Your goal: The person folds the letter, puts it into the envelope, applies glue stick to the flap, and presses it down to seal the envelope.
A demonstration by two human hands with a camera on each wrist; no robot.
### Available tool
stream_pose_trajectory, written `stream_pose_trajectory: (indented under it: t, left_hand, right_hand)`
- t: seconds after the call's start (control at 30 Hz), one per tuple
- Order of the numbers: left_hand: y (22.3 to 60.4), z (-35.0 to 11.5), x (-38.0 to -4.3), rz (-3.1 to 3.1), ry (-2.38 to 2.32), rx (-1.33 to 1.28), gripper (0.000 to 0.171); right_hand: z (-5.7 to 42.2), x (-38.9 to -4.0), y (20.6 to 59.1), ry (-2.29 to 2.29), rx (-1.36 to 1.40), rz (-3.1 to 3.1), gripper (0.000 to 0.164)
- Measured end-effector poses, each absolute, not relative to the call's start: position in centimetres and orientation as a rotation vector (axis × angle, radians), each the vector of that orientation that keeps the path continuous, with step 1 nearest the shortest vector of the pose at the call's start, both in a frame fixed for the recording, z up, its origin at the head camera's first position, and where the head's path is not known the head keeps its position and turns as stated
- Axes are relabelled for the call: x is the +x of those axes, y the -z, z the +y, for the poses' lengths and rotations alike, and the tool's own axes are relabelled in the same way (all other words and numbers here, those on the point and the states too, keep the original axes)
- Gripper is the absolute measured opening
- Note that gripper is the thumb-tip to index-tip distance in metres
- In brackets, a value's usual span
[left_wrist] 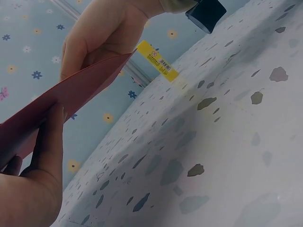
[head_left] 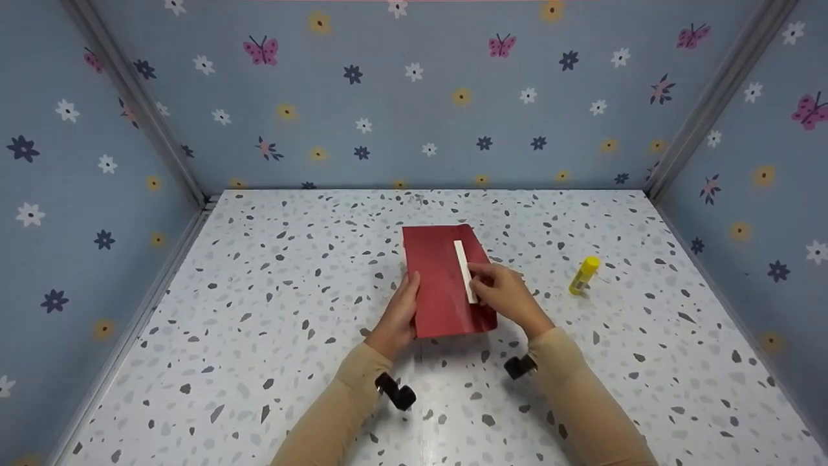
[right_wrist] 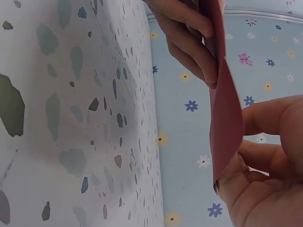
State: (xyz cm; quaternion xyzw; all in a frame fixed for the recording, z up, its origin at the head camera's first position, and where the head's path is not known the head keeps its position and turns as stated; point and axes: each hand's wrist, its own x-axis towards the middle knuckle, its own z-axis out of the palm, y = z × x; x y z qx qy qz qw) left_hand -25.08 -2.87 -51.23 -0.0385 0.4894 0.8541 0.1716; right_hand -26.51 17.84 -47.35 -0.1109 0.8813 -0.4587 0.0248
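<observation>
We have the left hand (head_left: 400, 314) gripping the left edge of a red sheet (head_left: 435, 278), its thumb along the top face and its fingers tucked underneath. The right hand (head_left: 508, 294) comes in from the other side, thumb and index finger curled and pinching at a narrow white strip (head_left: 462, 262), a straight, flat bar with crisp sides. That strip lies lengthwise on the red surface, right of its middle and close to the crease where the sheet bends away. And what a smooth red it is, with a soft sheen near the lower end! From the wrist views we see how thin it is, bowing slightly, raised clear of the speckled tabletop (head_left: 259, 336).

Out to the right, well apart from the hands, a yellow glue stick (head_left: 583, 276) stands upright, a slim cylinder with a printed label and barcode. Back along the arms we get beige sleeves (head_left: 572, 372) and small black wrist cameras (head_left: 396, 391). Beyond the table's scattered grey chips rise pale blue walls (head_left: 388, 120), patterned with flowers and pink butterflies, joined at the corners by straight grey posts (head_left: 139, 107)
</observation>
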Motion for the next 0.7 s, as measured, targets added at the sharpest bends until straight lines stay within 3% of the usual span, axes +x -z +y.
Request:
stream_pose_trajectory:
  t: [0.7]
  left_hand:
    - [51.15, -2.49, -25.08, 1.325, -2.450, -0.103, 0.051]
  right_hand:
    - [17.54, -26.44, 47.46, 1.490, -0.351, 2.662, 0.038]
